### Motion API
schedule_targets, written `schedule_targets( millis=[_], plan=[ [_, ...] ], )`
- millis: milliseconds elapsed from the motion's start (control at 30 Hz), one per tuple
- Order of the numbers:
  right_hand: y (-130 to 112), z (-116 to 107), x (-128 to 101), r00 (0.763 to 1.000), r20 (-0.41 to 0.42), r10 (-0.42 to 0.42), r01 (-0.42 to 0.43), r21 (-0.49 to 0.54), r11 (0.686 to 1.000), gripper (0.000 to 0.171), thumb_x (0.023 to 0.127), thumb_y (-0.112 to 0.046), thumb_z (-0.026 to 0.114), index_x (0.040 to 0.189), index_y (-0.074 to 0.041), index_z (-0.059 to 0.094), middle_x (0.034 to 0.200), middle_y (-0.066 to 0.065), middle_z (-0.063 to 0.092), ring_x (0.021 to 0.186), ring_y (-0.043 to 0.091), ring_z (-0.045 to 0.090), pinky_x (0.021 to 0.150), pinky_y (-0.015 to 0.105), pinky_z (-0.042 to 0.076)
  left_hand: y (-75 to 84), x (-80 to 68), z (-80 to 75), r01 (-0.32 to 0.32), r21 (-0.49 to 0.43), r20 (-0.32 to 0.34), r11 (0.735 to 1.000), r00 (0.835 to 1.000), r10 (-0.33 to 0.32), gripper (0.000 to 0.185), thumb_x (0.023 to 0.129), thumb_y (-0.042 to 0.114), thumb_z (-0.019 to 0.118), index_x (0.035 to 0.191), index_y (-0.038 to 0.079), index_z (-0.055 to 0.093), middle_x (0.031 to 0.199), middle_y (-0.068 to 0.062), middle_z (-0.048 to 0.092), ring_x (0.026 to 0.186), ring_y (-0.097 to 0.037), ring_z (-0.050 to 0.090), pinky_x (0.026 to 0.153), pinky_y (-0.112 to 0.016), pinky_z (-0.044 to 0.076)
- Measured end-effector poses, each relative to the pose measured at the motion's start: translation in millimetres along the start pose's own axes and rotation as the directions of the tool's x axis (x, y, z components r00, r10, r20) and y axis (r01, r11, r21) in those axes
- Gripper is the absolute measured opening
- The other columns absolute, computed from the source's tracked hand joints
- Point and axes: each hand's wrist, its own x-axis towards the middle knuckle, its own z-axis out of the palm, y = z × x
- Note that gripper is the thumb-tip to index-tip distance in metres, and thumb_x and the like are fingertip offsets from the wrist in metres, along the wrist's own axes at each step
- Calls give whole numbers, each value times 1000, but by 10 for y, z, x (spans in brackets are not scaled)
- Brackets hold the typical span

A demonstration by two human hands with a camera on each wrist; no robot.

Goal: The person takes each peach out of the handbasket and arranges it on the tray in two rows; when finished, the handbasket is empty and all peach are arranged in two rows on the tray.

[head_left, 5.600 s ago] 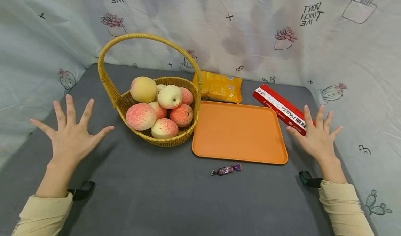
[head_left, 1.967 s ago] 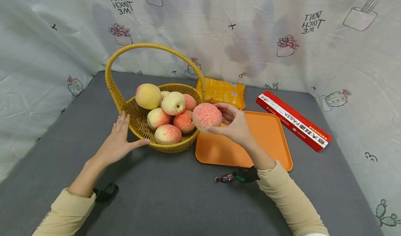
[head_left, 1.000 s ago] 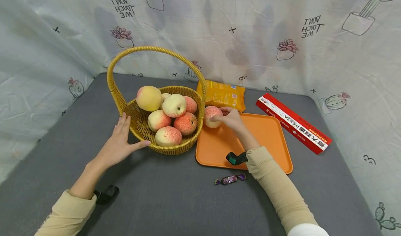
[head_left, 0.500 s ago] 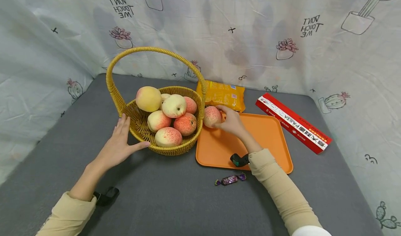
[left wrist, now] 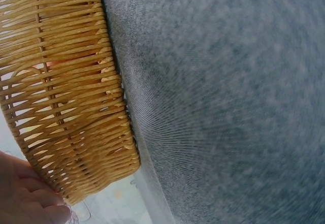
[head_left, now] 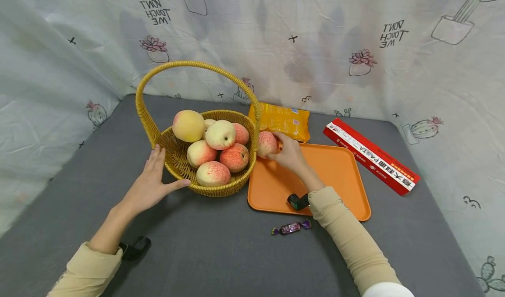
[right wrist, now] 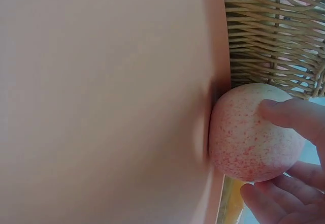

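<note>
The right hand (head_left: 289, 153) grips a peach (head_left: 267, 144), fingers curled round it, resting it on the far left corner of the orange tray (head_left: 335, 174), just beside the wicker basket (head_left: 173, 150). The peach is pale cream, speckled red. The left hand (head_left: 151, 183) lies flat, fingers straight, against the basket's near left wall. Right of the tray lies a red box (head_left: 371, 155) reading "PASTA"; behind it a yellow packet (head_left: 281, 121); in front a purple-wrapped candy (head_left: 291, 228) on the grey bench (head_left: 221, 253).

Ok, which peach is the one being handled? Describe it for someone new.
Find the orange tray right of the wicker basket. At its far left corner sits a pink-speckled peach, held by the right hand. It is the only peach outside the basket.
</note>
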Motion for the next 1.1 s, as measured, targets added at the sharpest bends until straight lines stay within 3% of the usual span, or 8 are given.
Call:
schedule_targets(
  millis=[400,633,833,1000,1100],
  plan=[
    [-6,23,41,1000,-1,31,-31,-53,998,70,78,-12,81,139,2,50,134,20,56,121,35,53,100,46,43,-1,22,5,4,23,-9,1000,1000,-4,116,87,60,62,151,-8,-6,158,-22,-19,144,-44,-10,106,-69,14],
    [-120,3,-56,1000,6,12,-11,-188,982,73,80,-14,79,142,5,44,139,23,50,127,38,48,106,48,37,-12,1,20,-3,-2,-1,1000,1000,3,116,87,60,62,151,-8,-8,157,-21,-21,144,-44,-12,107,-68,12],
    [-345,-108,-200,998,-27,52,-56,-204,977,72,79,-17,81,140,3,49,139,20,52,128,36,48,105,48,39,-2,-5,30,-12,-14,-7,1000,1000,12,117,87,59,63,151,-8,-9,157,-23,-20,144,-41,-13,112,-62,6],
    [-694,-282,-351,987,78,140,-115,-268,957,66,82,-28,79,137,-1,55,133,17,58,118,36,56,95,48,47,3,-9,27,-4,-12,-11,1000,1000,4,117,87,60,63,151,-8,-9,157,-22,-20,144,-44,-11,109,-67,10],
    [-913,-315,-417,979,176,99,-48,-274,961,61,84,-35,77,135,-6,59,128,13,63,113,31,60,91,46,49,-1,-10,25,1,-10,-12,1000,1000,-1,117,87,60,63,151,-7,-9,157,-21,-20,143,-46,-10,107,-68,12]
  ],
)
